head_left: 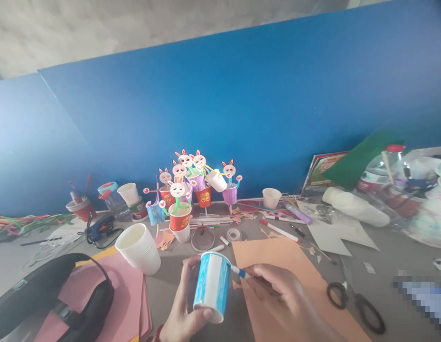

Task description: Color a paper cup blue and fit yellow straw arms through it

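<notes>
A paper cup (215,281), white with blue-coloured bands down its sides, is tilted in my left hand (186,306), whose fingers and thumb wrap round its left side and base. My right hand (282,287) is closed on a blue marker (240,271). The marker's tip meets the cup's right side near the rim. Between the blue bands a white strip (213,280) shows on the side facing me. An orange paper sheet (273,266) lies under my right hand.
Stacked white cups (142,251) and a black headset (95,304) on pink paper (124,285) stand left. Behind are rabbit-faced cup figures (179,216). Scissors (355,299), a red-capped marker (279,231), a tape roll (233,234) and paper scraps lie right and centre.
</notes>
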### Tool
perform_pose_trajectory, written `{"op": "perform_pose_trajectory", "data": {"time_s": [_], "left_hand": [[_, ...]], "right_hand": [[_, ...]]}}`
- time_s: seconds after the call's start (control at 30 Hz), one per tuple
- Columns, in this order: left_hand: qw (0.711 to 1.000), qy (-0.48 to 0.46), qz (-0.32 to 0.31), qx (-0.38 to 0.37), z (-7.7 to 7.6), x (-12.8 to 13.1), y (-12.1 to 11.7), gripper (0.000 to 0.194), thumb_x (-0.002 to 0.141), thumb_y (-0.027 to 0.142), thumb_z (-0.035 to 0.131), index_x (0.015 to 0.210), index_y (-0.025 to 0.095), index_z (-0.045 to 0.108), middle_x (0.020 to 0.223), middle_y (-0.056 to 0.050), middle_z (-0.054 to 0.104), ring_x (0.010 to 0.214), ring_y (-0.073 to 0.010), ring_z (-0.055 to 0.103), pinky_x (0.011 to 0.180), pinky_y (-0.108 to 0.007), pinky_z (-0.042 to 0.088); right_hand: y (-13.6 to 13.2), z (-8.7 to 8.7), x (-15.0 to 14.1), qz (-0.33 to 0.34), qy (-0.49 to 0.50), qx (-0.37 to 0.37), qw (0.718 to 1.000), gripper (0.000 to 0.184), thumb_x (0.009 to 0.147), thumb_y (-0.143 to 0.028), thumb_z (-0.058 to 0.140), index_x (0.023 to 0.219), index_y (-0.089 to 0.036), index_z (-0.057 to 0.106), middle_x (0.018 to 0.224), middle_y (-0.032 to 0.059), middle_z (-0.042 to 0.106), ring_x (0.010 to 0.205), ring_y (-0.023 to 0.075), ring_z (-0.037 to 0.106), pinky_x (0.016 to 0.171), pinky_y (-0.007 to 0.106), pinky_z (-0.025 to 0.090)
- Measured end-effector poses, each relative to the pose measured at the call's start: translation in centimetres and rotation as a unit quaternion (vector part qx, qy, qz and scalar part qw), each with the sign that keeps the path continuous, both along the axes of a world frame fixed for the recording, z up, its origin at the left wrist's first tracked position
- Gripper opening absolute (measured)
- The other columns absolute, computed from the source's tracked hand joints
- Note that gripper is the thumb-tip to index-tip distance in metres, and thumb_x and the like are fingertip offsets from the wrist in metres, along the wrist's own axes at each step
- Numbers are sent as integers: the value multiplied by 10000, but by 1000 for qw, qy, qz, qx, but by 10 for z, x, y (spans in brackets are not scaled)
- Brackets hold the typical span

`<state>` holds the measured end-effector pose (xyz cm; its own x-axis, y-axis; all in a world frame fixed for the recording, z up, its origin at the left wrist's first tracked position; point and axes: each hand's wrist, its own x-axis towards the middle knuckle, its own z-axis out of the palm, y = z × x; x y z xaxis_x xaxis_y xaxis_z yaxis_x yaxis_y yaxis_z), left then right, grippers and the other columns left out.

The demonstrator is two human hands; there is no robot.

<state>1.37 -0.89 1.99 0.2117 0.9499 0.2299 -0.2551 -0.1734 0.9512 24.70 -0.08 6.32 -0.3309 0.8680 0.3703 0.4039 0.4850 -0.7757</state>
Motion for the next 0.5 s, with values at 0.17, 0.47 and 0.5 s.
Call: {"op": "perform_pose_trajectory", "data": {"time_s": [0.17,0.47,0.5], "left_hand": [[999,-9,13,-50,-6,-5,-2,812,680,618,800,1320,283,431,1268,-125,570,1154,-390,589,920,-482,485],[1000,3,-1,24,-19,-6,6,779,684,617,781,1302,260,468,1233,-129,553,1114,-372,578,906,-474,491],[1000,5,2,29,-20,-6,6,775,681,618,781,1297,261,474,1232,-130,556,1127,-381,572,906,-475,489]], "right_hand": [[-4,4,1,64,-46,130,988,324,1007,-320,499,769,-195,680,541,-21,575,448,97,481,469,188,393],[0,0,1,-8,-40,26,999,362,1041,-402,448,861,-214,700,643,-6,655,543,128,575,499,191,439],[0,0,1,-4,-38,33,999,368,1040,-400,448,833,-212,687,625,-10,637,527,124,555,483,191,424]]}}
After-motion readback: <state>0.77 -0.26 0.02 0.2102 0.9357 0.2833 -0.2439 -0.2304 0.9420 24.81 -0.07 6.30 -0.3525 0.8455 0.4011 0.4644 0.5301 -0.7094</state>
